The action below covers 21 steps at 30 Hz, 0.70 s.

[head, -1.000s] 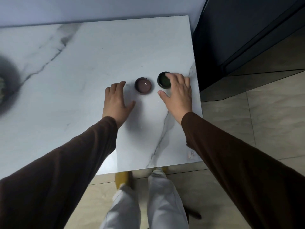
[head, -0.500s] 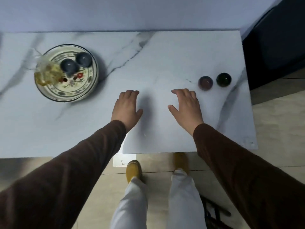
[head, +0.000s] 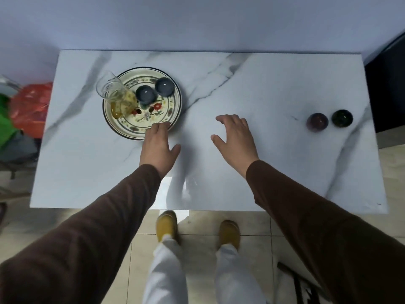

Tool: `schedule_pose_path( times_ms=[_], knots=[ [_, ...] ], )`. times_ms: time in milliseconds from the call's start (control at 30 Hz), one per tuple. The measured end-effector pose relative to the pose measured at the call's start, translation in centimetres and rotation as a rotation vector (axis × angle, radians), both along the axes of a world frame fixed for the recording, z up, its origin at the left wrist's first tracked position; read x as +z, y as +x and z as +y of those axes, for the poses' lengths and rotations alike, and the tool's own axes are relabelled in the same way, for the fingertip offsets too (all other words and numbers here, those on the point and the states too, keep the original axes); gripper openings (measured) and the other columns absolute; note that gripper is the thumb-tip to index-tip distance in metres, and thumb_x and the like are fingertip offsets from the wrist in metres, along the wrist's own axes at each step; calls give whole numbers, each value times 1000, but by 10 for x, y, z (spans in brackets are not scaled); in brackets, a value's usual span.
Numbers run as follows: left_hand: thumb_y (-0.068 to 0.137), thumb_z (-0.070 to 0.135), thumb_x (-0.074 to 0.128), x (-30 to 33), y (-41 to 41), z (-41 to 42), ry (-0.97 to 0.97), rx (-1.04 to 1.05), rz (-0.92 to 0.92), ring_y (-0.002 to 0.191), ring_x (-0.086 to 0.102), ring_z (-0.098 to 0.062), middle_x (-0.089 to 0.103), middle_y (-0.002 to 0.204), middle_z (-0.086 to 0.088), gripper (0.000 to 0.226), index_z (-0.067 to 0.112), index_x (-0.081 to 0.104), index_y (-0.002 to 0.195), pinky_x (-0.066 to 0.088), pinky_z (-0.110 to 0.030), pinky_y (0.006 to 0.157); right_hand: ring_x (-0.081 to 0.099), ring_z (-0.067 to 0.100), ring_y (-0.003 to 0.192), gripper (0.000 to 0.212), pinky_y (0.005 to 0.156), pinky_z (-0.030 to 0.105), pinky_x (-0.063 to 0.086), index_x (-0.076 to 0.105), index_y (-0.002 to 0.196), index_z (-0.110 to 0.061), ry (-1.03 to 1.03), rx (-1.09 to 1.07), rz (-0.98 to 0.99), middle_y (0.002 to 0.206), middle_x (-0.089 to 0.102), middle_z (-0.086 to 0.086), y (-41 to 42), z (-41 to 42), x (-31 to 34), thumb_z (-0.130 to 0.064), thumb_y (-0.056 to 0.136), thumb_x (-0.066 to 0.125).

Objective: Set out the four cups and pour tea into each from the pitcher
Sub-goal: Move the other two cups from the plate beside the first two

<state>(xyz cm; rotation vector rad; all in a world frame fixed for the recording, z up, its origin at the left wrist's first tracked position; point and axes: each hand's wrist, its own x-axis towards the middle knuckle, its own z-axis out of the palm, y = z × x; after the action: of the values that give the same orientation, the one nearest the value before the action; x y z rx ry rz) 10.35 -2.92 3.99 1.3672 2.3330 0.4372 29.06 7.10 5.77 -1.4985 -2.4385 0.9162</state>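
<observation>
So I'm standing at the marble desk (head: 274, 84) looking straight down, and I'm using the painted plate (head: 175, 110) as my reference point; it's sitting on the left part of the desk, toward the far edge. The glass pitcher (head: 116, 95) is standing on the plate's left side with yellowish tea in the bottom of it, and its rim is sticking out past the plate's edge; two blue-grey cups (head: 145, 94) (head: 164, 86) are sitting on the plate just right of the pitcher, side by side and looking like they're touching.

The other two cups are way off to the right of the plate, close to the desk's right edge; the dark reddish cup (head: 317, 122) is the nearer one to the plate, and the dark green cup (head: 342, 118) is sitting just beside it on the far side.

My left hand (head: 158, 148) is reaching out palm down, fingers loosely together and thumb out, holding nothing; the fingertips are overlapping the plate's near rim, can't tell if they're actually touching it. My right hand (head: 236, 141) is hovering over bare desk right of the plate, fingers spread a bit and empty too; both brown sleeves are stretching in from the near edge.
</observation>
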Motion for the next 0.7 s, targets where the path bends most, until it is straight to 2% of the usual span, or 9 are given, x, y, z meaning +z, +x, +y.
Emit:
schedule_pose_path(
  times_ms=[200,367,567,700],
  knots=[
    [85,22,69,-20,-48,4,33,64,-121,138,34,-35,42,145,-19,73,5,35,148,28,-38,115,48,26,118,47,100,38,42,52,135,-15,-14,-48,20,129,56,5,-65,-1,-9,-32,92,62],
    [86,22,67,-41,-67,18,63,167,-184,138,33,-34,41,145,-19,75,4,32,149,27,-38,117,49,26,116,49,99,39,44,52,135,-15,-10,-57,23,129,56,5,-92,8,-26,-35,92,63],
    [82,25,72,-66,-68,50,125,482,-311,139,31,-31,39,146,-14,80,7,32,149,26,-33,115,50,23,116,48,99,36,44,54,134,-16,-15,-35,98,128,57,4,-120,36,-48,-33,91,65],
    [81,32,74,-80,-72,72,162,658,-319,139,33,-31,41,146,-14,83,6,34,148,26,-38,116,48,26,121,53,102,35,41,52,136,-14,-9,30,95,130,56,7,-140,57,-60,-33,89,67]
  ],
)
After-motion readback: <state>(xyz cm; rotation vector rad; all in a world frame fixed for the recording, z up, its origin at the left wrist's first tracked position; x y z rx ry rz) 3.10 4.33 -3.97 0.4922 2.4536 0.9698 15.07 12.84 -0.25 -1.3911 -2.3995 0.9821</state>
